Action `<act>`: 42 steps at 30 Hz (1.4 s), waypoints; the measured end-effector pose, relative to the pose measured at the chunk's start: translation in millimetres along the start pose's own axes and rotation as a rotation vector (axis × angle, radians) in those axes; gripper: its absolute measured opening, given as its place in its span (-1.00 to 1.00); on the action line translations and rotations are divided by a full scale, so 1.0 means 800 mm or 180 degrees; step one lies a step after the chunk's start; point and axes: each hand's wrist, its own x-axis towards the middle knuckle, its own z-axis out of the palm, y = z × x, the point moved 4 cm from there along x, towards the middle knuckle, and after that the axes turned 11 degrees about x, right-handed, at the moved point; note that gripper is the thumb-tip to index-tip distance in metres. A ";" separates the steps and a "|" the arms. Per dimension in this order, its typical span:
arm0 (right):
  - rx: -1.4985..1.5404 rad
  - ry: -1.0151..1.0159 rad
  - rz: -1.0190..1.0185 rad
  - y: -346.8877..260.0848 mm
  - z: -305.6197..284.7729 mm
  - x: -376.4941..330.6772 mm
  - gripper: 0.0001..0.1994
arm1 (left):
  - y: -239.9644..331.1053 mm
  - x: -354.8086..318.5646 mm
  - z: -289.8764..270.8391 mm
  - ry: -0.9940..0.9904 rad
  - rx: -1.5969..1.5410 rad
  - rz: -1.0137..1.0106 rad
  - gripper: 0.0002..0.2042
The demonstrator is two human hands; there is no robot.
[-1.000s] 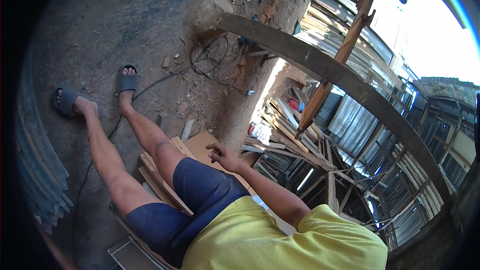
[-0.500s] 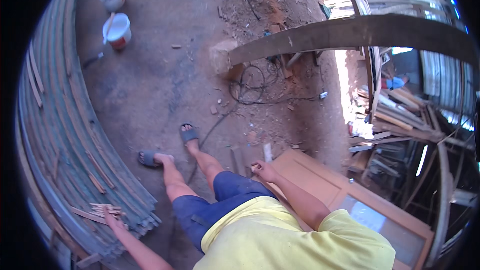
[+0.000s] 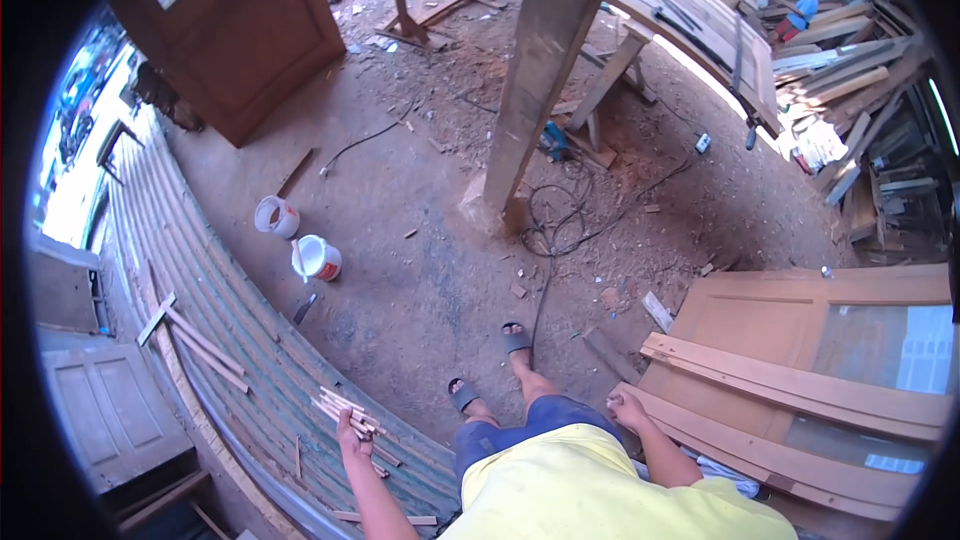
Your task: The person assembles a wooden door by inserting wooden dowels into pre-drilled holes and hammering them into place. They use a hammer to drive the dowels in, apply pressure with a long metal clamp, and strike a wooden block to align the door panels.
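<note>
A bundle of thin wooden sticks (image 3: 340, 407) is gripped in my left hand (image 3: 354, 443), above the stack of corrugated sheets (image 3: 270, 325). Its fingers wrap around the near end, and the sticks fan out slightly. Beside my right thigh, my right hand (image 3: 627, 410) is closed with curled fingers; whatever lies inside is hidden. It is nearest to a long wooden board (image 3: 720, 445) lying across a panelled wooden door with glass (image 3: 740, 315).
Two white buckets (image 3: 317, 258) (image 3: 276, 217) stand on the dirt floor ahead. A wooden post (image 3: 545, 70) rises beyond, with coiled black cable (image 3: 560, 223) by its base. A brown door (image 3: 235, 30) leans far left. Another person (image 3: 803, 8) is near piled lumber.
My view has swung up, showing more of the yard ahead. The stick bundle is now plainly in my left hand. My right hand stays closed near the door and boards.
</note>
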 end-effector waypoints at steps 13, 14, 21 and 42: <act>0.0300 0.0083 0.1150 0.252 0.021 -0.106 -0.64 | -0.066 -0.034 0.002 0.0376 0.1433 -0.0995 -0.80; 0.0225 0.0191 0.0985 0.247 0.017 -0.090 -0.63 | -0.074 -0.042 0.016 0.0453 0.1505 -0.1057 -0.79; 0.1770 0.0926 0.1013 0.167 -0.007 -0.014 -0.68 | -0.036 -0.019 0.212 -0.0281 0.3244 -0.1095 -0.89; 0.3483 0.1319 0.1395 0.253 -0.188 0.136 -0.66 | -0.113 -0.030 0.859 -0.1591 0.3800 0.0212 -0.88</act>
